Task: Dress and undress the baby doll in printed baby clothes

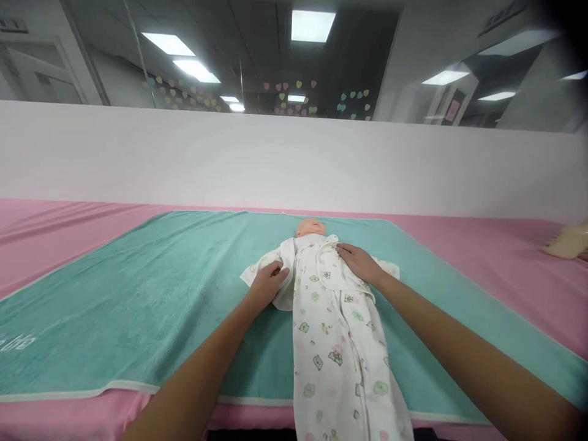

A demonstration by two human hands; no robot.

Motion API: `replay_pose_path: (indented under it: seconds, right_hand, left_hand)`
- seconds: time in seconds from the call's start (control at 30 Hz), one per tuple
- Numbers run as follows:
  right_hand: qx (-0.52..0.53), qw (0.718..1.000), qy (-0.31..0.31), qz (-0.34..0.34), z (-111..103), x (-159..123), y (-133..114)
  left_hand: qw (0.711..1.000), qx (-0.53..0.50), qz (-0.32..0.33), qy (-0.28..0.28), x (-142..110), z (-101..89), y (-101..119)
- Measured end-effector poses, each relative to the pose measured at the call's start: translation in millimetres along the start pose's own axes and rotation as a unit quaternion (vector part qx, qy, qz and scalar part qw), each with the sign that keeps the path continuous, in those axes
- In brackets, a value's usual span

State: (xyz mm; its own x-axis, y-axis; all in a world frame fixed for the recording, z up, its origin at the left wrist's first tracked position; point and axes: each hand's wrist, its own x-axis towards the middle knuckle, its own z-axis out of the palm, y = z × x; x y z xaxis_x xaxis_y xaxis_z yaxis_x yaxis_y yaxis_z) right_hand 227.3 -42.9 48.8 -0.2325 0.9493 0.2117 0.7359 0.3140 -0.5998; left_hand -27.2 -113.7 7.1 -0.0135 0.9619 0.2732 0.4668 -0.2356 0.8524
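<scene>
A baby doll (310, 226) lies on its back on a teal towel (197, 288), its head toward the far side. It wears a white baby gown (337, 343) printed with small green and pink animals; the long skirt hangs over the near edge. My left hand (269, 283) is closed, its fingers curled on the white cloth by the sleeve on the left. Flat on the doll's chest, over the gown's overlapping front flap, my right hand (356, 260) rests with fingers stretched out. The doll's arms and legs are hidden by cloth.
A pink sheet (59, 226) covers the table around and under the towel. Behind stands a low white wall (206, 159) with glass above it, dotted with heart stickers. A pale yellow object (569, 241) lies at the far right edge.
</scene>
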Motion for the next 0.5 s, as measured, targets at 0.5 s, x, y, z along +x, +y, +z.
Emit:
replay_pose_path:
  seconds: [0.5]
  right_hand:
    - [-0.168,0.961,-0.021,-0.218,31,-10,-21]
  left_hand:
    - [0.951,-0.297,-0.081,-0.028,-4,-7.2,8]
